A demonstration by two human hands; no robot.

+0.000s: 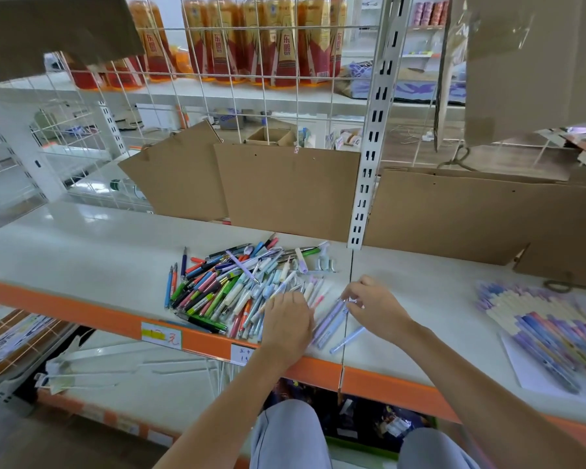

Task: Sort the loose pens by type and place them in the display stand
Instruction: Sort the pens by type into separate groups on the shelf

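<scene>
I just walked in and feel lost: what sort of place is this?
Most likely a small shop being stocked. Price labels sit on the orange shelf edge, bottled drinks line the shelf behind the wire grid, and a pile of loose pens lies on the shelf.

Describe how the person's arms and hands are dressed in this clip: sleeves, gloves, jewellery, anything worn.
Both forearms are bare up to the frame edge, with no sleeves in view. The left hand and right hand wear no gloves, and no rings, watch or bracelets show. Below, the knees are covered in light grey-blue trousers.
</scene>
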